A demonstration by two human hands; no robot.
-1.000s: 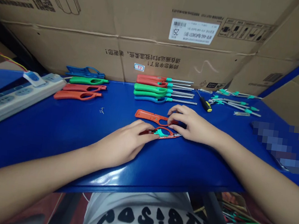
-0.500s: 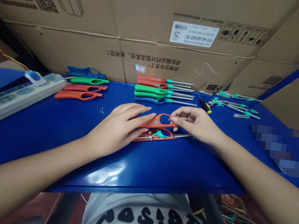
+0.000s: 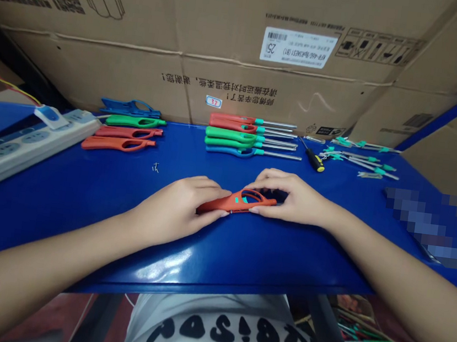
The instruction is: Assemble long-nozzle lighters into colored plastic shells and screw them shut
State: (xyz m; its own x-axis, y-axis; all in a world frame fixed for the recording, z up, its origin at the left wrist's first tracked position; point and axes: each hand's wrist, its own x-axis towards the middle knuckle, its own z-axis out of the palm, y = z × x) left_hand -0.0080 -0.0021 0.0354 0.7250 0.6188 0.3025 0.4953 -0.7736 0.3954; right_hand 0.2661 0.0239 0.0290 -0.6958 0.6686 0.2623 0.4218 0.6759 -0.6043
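Note:
An orange long-nosed lighter [image 3: 233, 202] lies low over the blue table, its upper shell half set over the lower half. A thin gap shows along its near edge, and green shows inside the trigger loop. My left hand [image 3: 185, 204] pinches the handle end between thumb and fingers. Around the nozzle end, my right hand [image 3: 292, 196] is closed, with its thumb on the near side and fingers on the far side. The metal tube is mostly hidden by that hand.
Behind are several lighters with metal tubes [image 3: 233, 136], a screwdriver [image 3: 313, 158] and green-ended tube parts [image 3: 365, 161]. Coloured handle shells [image 3: 121, 144], small screws [image 3: 155, 167] and a power strip [image 3: 28, 141] are at left. A cardboard box [image 3: 219, 75] walls the back.
The upper orange shell has come down onto the lower half, covering the inner parts. My right hand has shifted from holding the shell's tip to gripping both halves at the nozzle end.

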